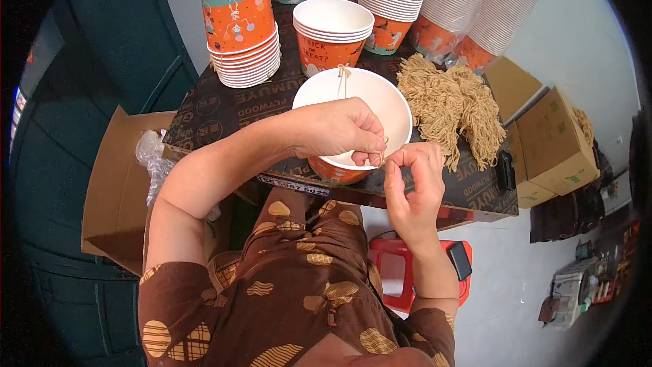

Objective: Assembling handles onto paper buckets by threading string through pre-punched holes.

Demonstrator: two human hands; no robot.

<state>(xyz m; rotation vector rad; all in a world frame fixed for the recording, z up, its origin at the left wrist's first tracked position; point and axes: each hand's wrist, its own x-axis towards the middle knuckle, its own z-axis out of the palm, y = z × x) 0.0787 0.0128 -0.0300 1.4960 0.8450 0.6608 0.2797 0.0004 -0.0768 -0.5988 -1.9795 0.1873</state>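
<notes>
An orange paper bucket with a white inside (388, 105) stands near the front edge of the table, its mouth facing up. A tan cord (344, 80) is looped at the far side of its rim. At the near right rim my left hand (336, 128) reaches over the bucket, thumb and fingers pinched on a thin tan cord (386, 141). My right hand (418, 183) meets it there, thumb and forefinger pinching the same bit of cord just outside the rim. The fingers hide most of that cord and any knot.
Behind stand nested buckets (333, 41), an upside-down stack (238, 27) and taller stacks (394, 0), some in clear plastic. A heap of tan cords (448, 105) lies right on the table (234, 112). Cardboard boxes (112, 197) flank it; a red stool (394, 265) with a phone (460, 260) is below.
</notes>
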